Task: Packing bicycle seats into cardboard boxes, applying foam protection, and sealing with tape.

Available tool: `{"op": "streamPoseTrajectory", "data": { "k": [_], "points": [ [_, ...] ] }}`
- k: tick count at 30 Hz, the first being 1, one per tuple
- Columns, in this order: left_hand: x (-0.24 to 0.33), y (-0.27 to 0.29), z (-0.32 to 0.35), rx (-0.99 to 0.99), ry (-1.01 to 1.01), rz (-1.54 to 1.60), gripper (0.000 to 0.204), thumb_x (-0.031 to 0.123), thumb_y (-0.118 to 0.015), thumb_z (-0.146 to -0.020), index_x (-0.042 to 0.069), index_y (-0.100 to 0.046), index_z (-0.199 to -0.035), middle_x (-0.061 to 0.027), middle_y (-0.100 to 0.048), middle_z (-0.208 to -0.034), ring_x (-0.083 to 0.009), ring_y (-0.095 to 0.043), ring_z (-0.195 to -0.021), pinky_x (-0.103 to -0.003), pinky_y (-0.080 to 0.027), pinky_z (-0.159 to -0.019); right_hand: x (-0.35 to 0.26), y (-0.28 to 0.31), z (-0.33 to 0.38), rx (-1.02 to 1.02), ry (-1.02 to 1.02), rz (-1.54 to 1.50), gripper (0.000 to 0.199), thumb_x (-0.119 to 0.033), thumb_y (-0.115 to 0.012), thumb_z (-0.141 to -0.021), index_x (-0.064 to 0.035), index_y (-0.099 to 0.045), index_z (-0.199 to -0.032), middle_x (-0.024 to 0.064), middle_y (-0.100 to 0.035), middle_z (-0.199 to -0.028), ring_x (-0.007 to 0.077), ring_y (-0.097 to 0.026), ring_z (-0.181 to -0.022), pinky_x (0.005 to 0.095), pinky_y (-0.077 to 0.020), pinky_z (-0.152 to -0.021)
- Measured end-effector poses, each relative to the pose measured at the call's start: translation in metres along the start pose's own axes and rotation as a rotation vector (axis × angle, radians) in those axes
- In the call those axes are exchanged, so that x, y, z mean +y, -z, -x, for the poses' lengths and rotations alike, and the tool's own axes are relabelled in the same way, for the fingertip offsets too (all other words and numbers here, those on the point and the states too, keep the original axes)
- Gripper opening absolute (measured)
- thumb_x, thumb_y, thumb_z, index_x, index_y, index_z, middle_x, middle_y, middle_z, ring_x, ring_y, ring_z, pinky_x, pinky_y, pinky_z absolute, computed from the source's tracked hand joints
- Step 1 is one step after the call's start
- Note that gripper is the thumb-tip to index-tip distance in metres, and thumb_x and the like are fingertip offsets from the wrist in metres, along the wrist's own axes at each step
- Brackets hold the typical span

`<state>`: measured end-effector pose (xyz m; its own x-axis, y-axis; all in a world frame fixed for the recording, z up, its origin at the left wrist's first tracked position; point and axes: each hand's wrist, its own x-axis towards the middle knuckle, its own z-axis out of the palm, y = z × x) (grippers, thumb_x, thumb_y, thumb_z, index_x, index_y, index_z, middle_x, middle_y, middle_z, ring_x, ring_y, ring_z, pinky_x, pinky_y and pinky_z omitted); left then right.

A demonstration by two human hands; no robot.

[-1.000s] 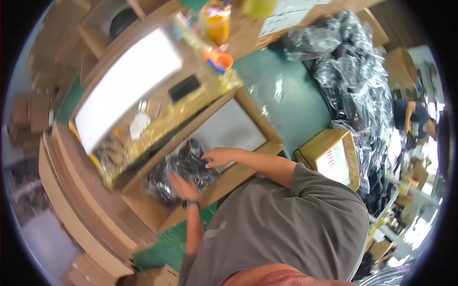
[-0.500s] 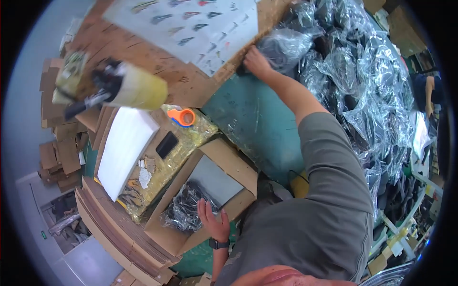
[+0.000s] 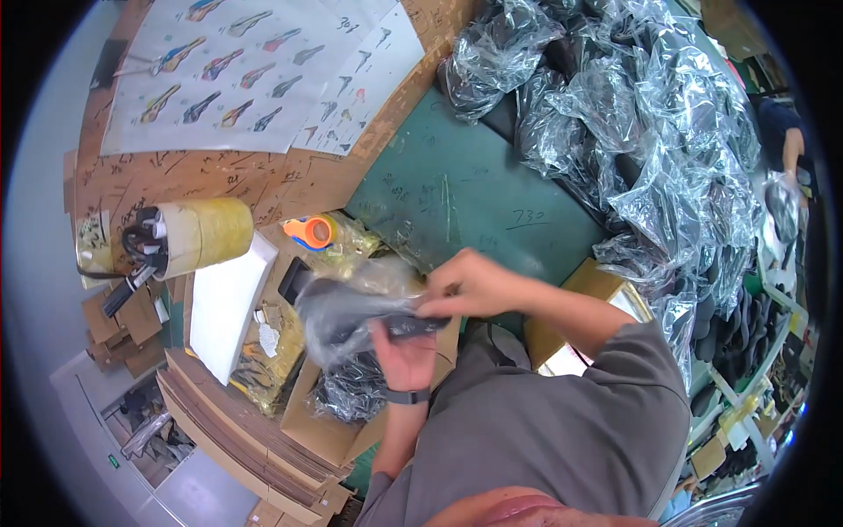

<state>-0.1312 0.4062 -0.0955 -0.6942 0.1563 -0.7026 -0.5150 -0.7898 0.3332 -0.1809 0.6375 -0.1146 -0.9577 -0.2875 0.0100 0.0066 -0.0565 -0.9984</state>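
Note:
A dark bicycle saddle in a clear plastic bag (image 3: pixel 356 307) is held over the open cardboard box (image 3: pixel 320 430), blurred by motion. My left hand (image 3: pixel 406 358) supports it from below, with the thumb against it. My right hand (image 3: pixel 474 285) pinches its right end with closed fingers. Under it, inside the box, lies crumpled clear plastic around something dark (image 3: pixel 349 386). A large heap of similar bagged saddles (image 3: pixel 628 132) covers the right part of the green table (image 3: pixel 465 193).
An orange tape dispenser (image 3: pixel 313 232), a dark phone (image 3: pixel 294 279) and a white foam block (image 3: pixel 224 303) lie left of the box. A yellowish tub with tools (image 3: pixel 206 235) stands beyond. Stacked flat cardboard (image 3: pixel 237 439) flanks the box; another person's arm (image 3: pixel 793 149) shows far right.
My right hand has come back from the heap to the box with a bagged saddle. My left hand has risen from the box to meet it. The view has shifted.

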Motion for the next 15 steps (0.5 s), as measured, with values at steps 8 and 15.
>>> {"op": "streamPoseTrajectory", "data": {
  "k": [8,15],
  "points": [
    [0.090,0.200,0.108,0.246,-0.606,-0.750,0.042,0.018,-0.067,-0.101,0.004,-0.058,-0.140,-0.0122,-0.067,-0.130,-0.0269,-0.065,-0.114,-0.044,-0.056,-0.096,0.179,0.183,-0.067,0.832,-1.008,1.184,0.116,-0.043,-0.090,-0.078,-0.0053,-0.020,-0.163,0.0339,-0.047,-0.145,0.0498,-0.057,-0.129,0.0530,-0.0524,-0.104],
    [0.146,0.253,0.148,-0.625,0.122,0.479,0.090,0.052,-0.071,-0.093,0.009,-0.034,-0.164,-0.0133,-0.066,-0.122,-0.0240,-0.068,-0.096,-0.040,-0.058,-0.087,0.234,0.316,-0.018,0.640,-0.408,1.336,0.057,-0.041,-0.074,-0.089,0.0107,-0.069,-0.112,0.0285,-0.074,-0.109,0.0408,-0.073,-0.100,0.0450,-0.0561,-0.086]
  ]
}}
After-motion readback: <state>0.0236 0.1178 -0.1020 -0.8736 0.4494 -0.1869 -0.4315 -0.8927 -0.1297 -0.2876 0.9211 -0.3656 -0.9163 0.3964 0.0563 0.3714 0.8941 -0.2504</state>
